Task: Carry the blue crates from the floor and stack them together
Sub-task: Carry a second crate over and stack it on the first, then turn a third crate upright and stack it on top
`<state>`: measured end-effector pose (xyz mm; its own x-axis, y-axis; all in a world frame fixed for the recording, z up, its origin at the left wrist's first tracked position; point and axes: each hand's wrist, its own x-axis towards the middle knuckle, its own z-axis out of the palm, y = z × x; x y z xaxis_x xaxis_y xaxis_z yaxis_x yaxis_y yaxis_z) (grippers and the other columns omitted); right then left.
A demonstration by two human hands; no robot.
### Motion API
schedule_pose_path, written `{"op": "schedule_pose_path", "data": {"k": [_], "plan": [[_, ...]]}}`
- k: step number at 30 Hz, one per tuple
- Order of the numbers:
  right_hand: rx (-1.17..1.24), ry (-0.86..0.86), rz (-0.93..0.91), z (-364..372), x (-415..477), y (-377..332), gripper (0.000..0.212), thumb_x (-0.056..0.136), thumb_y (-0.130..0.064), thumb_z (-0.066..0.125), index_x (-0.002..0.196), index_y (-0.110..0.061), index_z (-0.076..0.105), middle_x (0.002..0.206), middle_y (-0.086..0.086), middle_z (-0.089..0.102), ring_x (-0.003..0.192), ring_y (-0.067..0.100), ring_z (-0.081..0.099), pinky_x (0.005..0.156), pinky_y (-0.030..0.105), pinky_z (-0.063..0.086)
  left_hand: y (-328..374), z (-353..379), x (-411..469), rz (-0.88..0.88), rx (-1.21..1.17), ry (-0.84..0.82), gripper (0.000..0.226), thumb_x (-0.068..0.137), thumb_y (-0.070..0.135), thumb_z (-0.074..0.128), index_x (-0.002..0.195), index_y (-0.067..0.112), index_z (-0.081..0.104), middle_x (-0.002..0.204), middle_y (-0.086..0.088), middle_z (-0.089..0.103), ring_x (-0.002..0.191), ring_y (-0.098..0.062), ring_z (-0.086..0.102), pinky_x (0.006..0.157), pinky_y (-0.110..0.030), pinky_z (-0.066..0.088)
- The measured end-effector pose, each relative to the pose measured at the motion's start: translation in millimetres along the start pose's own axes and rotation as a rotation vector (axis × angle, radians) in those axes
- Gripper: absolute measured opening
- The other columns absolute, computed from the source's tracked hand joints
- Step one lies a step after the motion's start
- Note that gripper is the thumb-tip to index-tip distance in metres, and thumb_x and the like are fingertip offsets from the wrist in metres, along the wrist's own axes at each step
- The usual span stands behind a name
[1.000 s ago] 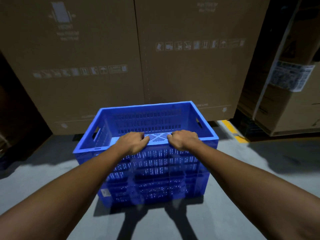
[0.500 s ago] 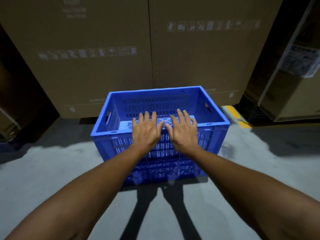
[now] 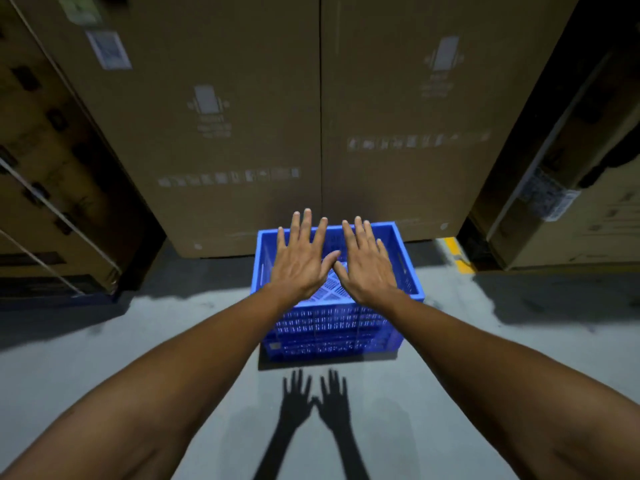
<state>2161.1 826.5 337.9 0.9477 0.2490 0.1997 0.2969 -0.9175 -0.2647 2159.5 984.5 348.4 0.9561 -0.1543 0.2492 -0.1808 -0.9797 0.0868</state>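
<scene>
I am looking down at the blue crate stack (image 3: 337, 322), which is sitting on the grey floor (image 3: 104, 358) right in front of two tall cardboard boxes (image 3: 311, 116). The stack is showing several layers of perforated wall along its near side, and the topmost crate is lying open, with a patterned base showing inside.

I am holding my left hand (image 3: 300, 258) flat above the crate, palm down, fingers spread wide and gripping nothing. My right hand (image 3: 367, 263) is doing the same just beside it, equally splayed and empty, the two thumbs nearly meeting over the crate's middle. Both hands are hovering clear of the rim rather than resting on it, and their shadows (image 3: 313, 403) are falling on the floor on the near side of the crate, fingers apart.

To the left of the crate, more cartons (image 3: 52, 202) bound with straps are standing at an angle. To its right, a yellow floor marking (image 3: 457, 252) is running beside another labelled carton (image 3: 571, 209).
</scene>
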Motion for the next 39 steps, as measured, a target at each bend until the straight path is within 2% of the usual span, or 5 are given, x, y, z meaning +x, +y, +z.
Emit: {"op": "schedule_pose_path", "data": {"k": [9, 15, 25, 35, 39], "plan": [[0.066, 0.193, -0.062, -318.0, -26.1, -64.5, 0.075, 0.097, -0.049, 0.044, 0.157, -0.014, 0.014, 0.164, 0.014, 0.012, 0.151, 0.028, 0.008, 0.118, 0.049, 0.024, 82.0, -312.0, -3.9, -0.035, -0.103, 0.119, 0.067, 0.098, 0.056, 0.032, 0.153, 0.018, 0.024, 0.163, -0.013, 0.008, 0.15, -0.031, 0.006, 0.119, -0.054, 0.016], [0.267, 0.335, -0.101, -458.3, -83.1, -93.3, 0.07, 0.097, -0.049, 0.045, 0.154, -0.013, 0.026, 0.16, 0.014, 0.025, 0.147, 0.031, 0.022, 0.112, 0.047, 0.032, 139.0, -463.2, -44.3, -0.054, -0.143, 0.254, 0.063, 0.098, 0.052, 0.037, 0.151, 0.018, 0.028, 0.162, -0.013, 0.01, 0.15, -0.03, 0.007, 0.118, -0.054, 0.018], [0.518, 0.433, -0.226, -515.5, -233.1, -114.4, 0.068, 0.095, -0.048, 0.047, 0.151, -0.012, 0.031, 0.154, 0.014, 0.034, 0.137, 0.031, 0.034, 0.109, 0.044, 0.036, 220.6, -525.5, -201.9, -0.133, -0.145, 0.364, 0.063, 0.098, 0.052, 0.04, 0.151, 0.021, 0.026, 0.162, -0.011, 0.011, 0.149, -0.028, 0.007, 0.115, -0.059, 0.022], [0.567, 0.392, -0.467, -570.4, -435.6, -143.6, 0.065, 0.094, -0.038, 0.055, 0.148, -0.008, 0.036, 0.15, 0.014, 0.04, 0.136, 0.031, 0.039, 0.109, 0.01, 0.01, 288.0, -583.4, -436.7, -0.37, -0.072, 0.468, 0.061, 0.097, 0.052, 0.037, 0.148, 0.02, 0.032, 0.159, -0.011, 0.022, 0.146, -0.029, 0.017, 0.114, -0.053, 0.026], [0.605, 0.332, -0.542, -595.4, -500.9, -167.3, 0.066, 0.092, -0.032, 0.062, 0.148, -0.011, 0.036, 0.15, 0.011, 0.039, 0.134, 0.03, 0.039, 0.105, 0.016, 0.019, 314.1, -613.7, -516.6, -0.454, 0.017, 0.451, 0.06, 0.097, 0.052, 0.037, 0.149, 0.022, 0.032, 0.16, -0.008, 0.021, 0.147, -0.029, 0.017, 0.114, -0.054, 0.025]]}}
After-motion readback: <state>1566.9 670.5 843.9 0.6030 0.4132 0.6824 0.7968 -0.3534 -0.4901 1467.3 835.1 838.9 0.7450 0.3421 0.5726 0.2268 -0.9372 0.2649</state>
